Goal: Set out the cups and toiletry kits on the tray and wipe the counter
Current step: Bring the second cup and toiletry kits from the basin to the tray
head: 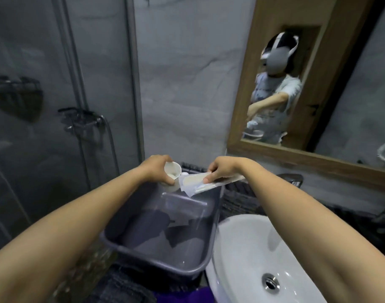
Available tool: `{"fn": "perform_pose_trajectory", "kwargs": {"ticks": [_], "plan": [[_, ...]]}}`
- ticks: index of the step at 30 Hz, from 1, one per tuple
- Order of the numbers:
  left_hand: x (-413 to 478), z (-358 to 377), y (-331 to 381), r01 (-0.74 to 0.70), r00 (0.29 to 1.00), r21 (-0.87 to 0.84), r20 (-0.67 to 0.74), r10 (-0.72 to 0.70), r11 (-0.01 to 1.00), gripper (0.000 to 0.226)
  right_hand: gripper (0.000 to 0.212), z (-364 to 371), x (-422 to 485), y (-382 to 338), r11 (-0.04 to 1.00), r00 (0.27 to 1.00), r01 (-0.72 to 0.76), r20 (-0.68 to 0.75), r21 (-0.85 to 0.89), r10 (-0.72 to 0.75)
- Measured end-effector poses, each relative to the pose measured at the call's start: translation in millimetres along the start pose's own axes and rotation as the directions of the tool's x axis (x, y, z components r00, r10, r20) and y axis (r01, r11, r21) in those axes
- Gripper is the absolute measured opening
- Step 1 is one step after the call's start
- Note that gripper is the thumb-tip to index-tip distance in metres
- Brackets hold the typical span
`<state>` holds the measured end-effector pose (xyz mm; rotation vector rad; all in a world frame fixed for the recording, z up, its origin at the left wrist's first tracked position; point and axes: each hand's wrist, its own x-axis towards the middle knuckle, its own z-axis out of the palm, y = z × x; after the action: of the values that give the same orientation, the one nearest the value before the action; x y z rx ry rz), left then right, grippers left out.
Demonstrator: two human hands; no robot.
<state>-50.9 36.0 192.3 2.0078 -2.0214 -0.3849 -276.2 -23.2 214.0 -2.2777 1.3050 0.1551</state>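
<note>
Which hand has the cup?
The left hand grips the white paper cup, tilted with its mouth toward the camera. The right hand pinches flat toiletry packets instead.

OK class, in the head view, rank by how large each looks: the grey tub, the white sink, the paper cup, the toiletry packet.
1. grey tub; white sink looks similar but is cropped, so unsure
2. toiletry packet
3. paper cup

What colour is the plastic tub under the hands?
Greyish purple tub, seen in the head view.

The grey plastic tub [158,254] looks smooth and glossy (as does the white ceramic basin [248,254]), the mirror frame [296,158] matt wood.
</note>
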Motion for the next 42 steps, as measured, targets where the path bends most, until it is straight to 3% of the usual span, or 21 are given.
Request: {"fn": "perform_pose_trajectory", "kwargs": {"ticks": [5,11,14,19,24,30,37,42], "plan": [[5.5,-34.7,50.8,-0.109,0.994,0.004,-0.016,0.109,0.994,0.083,0.045,-46.5,-48.5,15.0,1.000,0.991,0.000,-0.136,0.015,0.002],[14.8,-30.2,122.6,-0.232,0.972,-0.029,-0.034,0.231,0.972,0.088,0.038,-61.0,-111.4,76.1,0.970,0.964,0.001,-0.259,0.244,0.064],[18.0,-8.9,159.6,-0.293,0.956,-0.081,-0.009,0.293,0.953,0.092,0.039,-51.8,-141.8,115.8,0.958,0.953,-0.047,-0.274,0.284,0.128],[22.6,43.1,225.3,-0.367,0.927,-0.151,0.023,0.374,0.918,0.071,0.043,-26.4,-197.6,179.2,0.919,0.926,-0.131,-0.285,0.372,0.248],[18.0,97.4,299.3,-0.394,0.899,-0.195,0.122,0.420,0.898,0.086,0.042,-5.1,-255.2,240.2,0.871,0.907,-0.228,-0.231,0.435,0.352],[14.9,169.5,396.0,-0.403,0.871,-0.204,0.216,0.442,0.893,0.087,0.039,19.8,-326.0,320.1,0.787,0.838,-0.307,-0.239,0.535,0.490],[13.7,248.7,476.2,-0.401,0.858,-0.202,0.258,0.444,0.894,0.075,0.047,62.7,-377.7,399.1,0.653,0.707,-0.367,-0.257,0.663,0.658],[14.5,287.8,509.3,-0.415,0.856,-0.173,0.259,0.448,0.893,0.076,0.047,93.7,-393.1,429.8,0.500,0.604,-0.274,-0.258,0.822,0.754]]}}
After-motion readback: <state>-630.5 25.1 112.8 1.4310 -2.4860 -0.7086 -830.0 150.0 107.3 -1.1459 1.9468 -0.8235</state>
